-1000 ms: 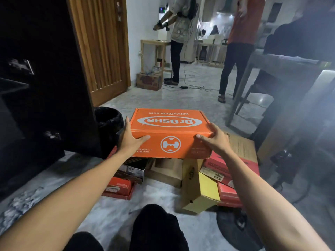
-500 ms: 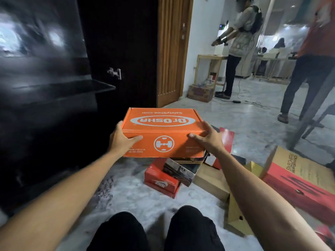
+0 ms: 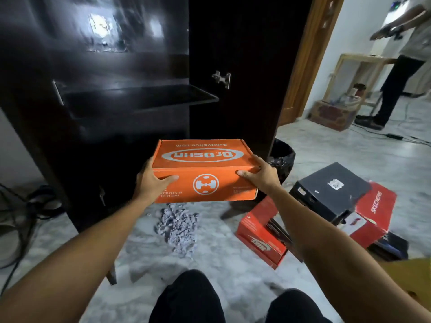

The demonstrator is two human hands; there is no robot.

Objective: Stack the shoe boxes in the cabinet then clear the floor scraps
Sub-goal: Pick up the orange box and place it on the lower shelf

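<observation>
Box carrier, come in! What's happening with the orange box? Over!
Left hand and right hand grip orange shoe box. Held before open black cabinet. Paper scraps lie on floor below.

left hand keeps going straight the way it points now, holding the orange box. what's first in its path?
Likely the dark cabinet: the left hand grips the orange shoe box and points into the open bay under the shelf. That bay looks free, though too dark to judge depth.
</observation>
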